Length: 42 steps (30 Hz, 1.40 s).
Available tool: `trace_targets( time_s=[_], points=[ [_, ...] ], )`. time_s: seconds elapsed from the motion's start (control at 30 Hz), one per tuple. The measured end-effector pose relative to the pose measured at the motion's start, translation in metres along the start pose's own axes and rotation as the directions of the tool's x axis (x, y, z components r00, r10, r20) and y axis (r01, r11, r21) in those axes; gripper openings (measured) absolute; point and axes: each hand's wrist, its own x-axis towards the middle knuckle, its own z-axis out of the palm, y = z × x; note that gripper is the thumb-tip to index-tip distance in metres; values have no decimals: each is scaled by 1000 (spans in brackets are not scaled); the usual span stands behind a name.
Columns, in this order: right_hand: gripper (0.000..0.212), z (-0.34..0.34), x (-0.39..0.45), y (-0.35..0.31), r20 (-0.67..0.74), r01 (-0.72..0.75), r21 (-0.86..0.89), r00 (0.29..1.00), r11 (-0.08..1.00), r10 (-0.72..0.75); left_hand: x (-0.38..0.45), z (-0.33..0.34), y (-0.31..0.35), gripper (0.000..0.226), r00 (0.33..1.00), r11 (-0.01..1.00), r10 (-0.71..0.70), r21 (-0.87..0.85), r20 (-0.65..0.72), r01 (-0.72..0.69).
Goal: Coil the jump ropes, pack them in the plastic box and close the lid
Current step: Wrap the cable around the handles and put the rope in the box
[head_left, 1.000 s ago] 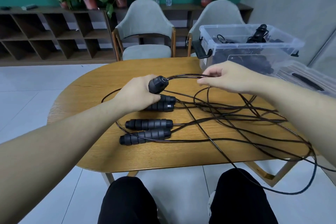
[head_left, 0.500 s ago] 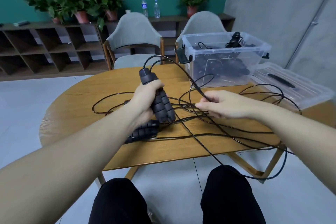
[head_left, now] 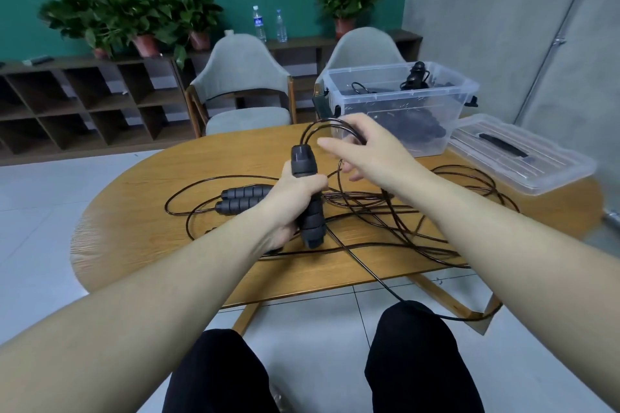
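Nearest, the left hand (head_left: 295, 201) grips a pair of rope handles (head_left: 307, 198) upright, its fingertips hidden behind them. Tangled cord (head_left: 402, 211) sprawls over the table (head_left: 151, 218), one strand dropping off the near edge. The right hand (head_left: 365, 151), lifted since half a second ago, now pinches a cord loop; motion blur softens its fingers. Beyond, the open plastic box (head_left: 402, 104) holds ropes, its lid (head_left: 523, 157) beside it.

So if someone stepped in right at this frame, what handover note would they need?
Left hand grips a pair of rope handles upright. Right hand is looping their cord over the top.
Second pair of handles lies on the table amid loose cord.
Box is open with ropes already inside; lid lies beside it.
Left: finish this coil, coil the other rope, pack both, close the lid.
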Motion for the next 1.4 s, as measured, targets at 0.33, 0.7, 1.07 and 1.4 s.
trace_targets(
  time_s=[0.33,0.7,1.07,1.4],
  points=[
    [81,-3,3,6,270,83,-496,961,864,62,7,5,-1,59,978,745,199,637,69,-197],
    [39,-6,10,18,51,-79,-446,992,892,113,3,1,-4,56,961,695,227,665,159,-274],
    [40,4,10,29,-148,-173,7,974,985,172,10,1,-21,40,995,932,92,348,34,-99],
    [32,39,-30,34,-11,-32,-412,999,911,30,19,0,-15,102,968,916,-250,-323,11,240]
  ],
)
